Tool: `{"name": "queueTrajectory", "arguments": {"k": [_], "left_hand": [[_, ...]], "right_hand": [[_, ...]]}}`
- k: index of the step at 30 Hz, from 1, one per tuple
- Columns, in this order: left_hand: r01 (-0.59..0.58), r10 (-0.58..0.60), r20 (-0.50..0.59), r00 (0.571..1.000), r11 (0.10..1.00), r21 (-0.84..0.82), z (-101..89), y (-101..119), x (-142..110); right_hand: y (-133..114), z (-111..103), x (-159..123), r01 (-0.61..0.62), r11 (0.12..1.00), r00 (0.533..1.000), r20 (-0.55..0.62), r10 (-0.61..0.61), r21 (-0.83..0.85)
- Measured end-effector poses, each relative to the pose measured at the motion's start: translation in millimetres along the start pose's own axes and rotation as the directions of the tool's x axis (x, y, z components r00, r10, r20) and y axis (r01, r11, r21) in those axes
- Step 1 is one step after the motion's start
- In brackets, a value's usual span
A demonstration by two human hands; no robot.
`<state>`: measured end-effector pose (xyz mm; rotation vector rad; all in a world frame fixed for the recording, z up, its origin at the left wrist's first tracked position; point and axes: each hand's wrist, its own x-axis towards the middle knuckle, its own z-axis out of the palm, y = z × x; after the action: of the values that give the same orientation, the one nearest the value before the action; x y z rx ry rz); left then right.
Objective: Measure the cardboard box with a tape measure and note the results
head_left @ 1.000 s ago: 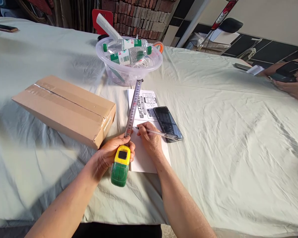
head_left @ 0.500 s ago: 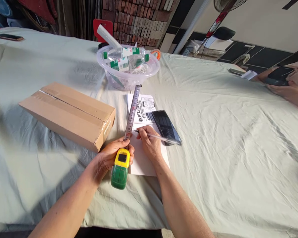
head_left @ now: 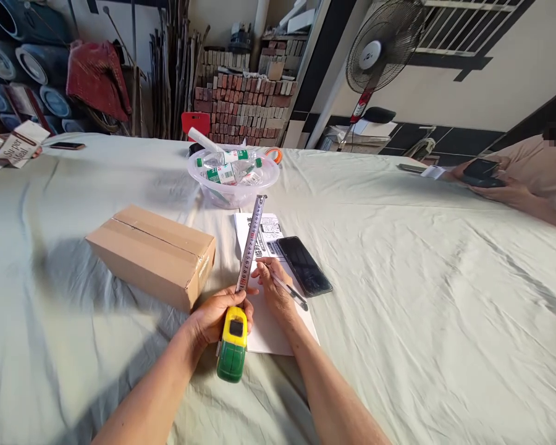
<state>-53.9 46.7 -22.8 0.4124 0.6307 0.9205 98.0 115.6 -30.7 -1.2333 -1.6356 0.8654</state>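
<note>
My left hand (head_left: 215, 314) is closed on a yellow and green tape measure (head_left: 232, 358), its thumb on the blade near the case. The metal blade is pulled out and points away from me, over the left edge of a white notebook (head_left: 278, 337). In my right hand (head_left: 278, 296) a pen (head_left: 288, 288) is pinched, with the fingers over the notebook page; its tip is hard to make out. Printed black characters and drawings show on the notebook's far part. A black smartphone (head_left: 306, 266) lies against the notebook's right side. Left of the notebook sits a closed cardboard box (head_left: 143, 256).
A clear plastic basin (head_left: 234, 199) of bottles stands beyond the notebook, with an orange tape roll (head_left: 274, 154) behind it. Another phone (head_left: 67, 146) lies far left. At right, another person's hands (head_left: 505, 185) hold a dark object; at far left a hand holds a printed box (head_left: 23, 145).
My view has tilted up, showing more of the room, the fan and the people at both sides. The pen is held at a steeper slant. Both hands keep their hold.
</note>
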Motion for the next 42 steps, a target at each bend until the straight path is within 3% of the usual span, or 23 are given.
{"name": "queueTrajectory", "arguments": {"k": [3, 8, 13, 17, 21, 24, 27, 29, 31, 35, 39, 42], "left_hand": [[-0.022, 0.021, 0.036, 0.999, 0.999, 0.04, -1.7, -1, 0], [-0.039, 0.039, 0.003, 0.999, 0.996, 0.083, -1.3, -4, -2], [-0.12, 0.127, -0.041, 0.991, 0.983, 0.137, 13.8, -8, -13], [-0.156, 0.152, 0.035, 0.988, 0.957, 0.244, 28.8, -18, -48], [-0.184, 0.182, 0.028, 0.983, 0.96, 0.21, 18.4, -31, -101], [-0.366, 0.385, -0.128, 0.914, 0.918, 0.153, -0.7, -33, -137], [-0.534, 0.56, -0.307, 0.769, 0.828, 0.171, -10.9, -26, -158], [-0.568, 0.591, -0.379, 0.712, 0.802, 0.185, -10.8, -22, -164], [-0.568, 0.588, -0.415, 0.694, 0.802, 0.185, -9.1, -21, -162], [-0.555, 0.568, -0.393, 0.723, 0.816, 0.161, -11.5, -26, -150], [-0.526, 0.532, -0.373, 0.76, 0.841, 0.126, -12.2, -39, -140], [-0.469, 0.479, -0.346, 0.807, 0.875, 0.116, -1.8, -51, -138]], "right_hand": [[1, 0, 0, -0.014, 1.0, 1.0, -0.012, 0.015, 0.011], [-1, 2, 0, 0.003, 0.998, 1.0, -0.019, -0.002, 0.064], [-3, 4, 0, 0.041, 0.989, 0.999, -0.008, -0.04, 0.143], [-7, 2, -2, 0.108, 0.984, 0.993, 0.03, -0.113, 0.144], [-15, 6, -8, 0.233, 0.956, 0.947, 0.181, -0.265, 0.18], [-24, 23, -16, 0.217, 0.943, 0.909, 0.3, -0.29, 0.253], [-32, 45, -21, 0.167, 0.932, 0.878, 0.382, -0.288, 0.32], [-37, 58, -20, 0.155, 0.919, 0.86, 0.409, -0.307, 0.362], [-41, 65, -19, 0.153, 0.906, 0.839, 0.433, -0.33, 0.395], [-44, 63, -20, 0.141, 0.881, 0.806, 0.464, -0.368, 0.452], [-42, 59, -32, 0.165, 0.888, 0.855, 0.386, -0.346, 0.429], [-38, 64, -41, 0.206, 0.91, 0.884, 0.329, -0.331, 0.36]]}}
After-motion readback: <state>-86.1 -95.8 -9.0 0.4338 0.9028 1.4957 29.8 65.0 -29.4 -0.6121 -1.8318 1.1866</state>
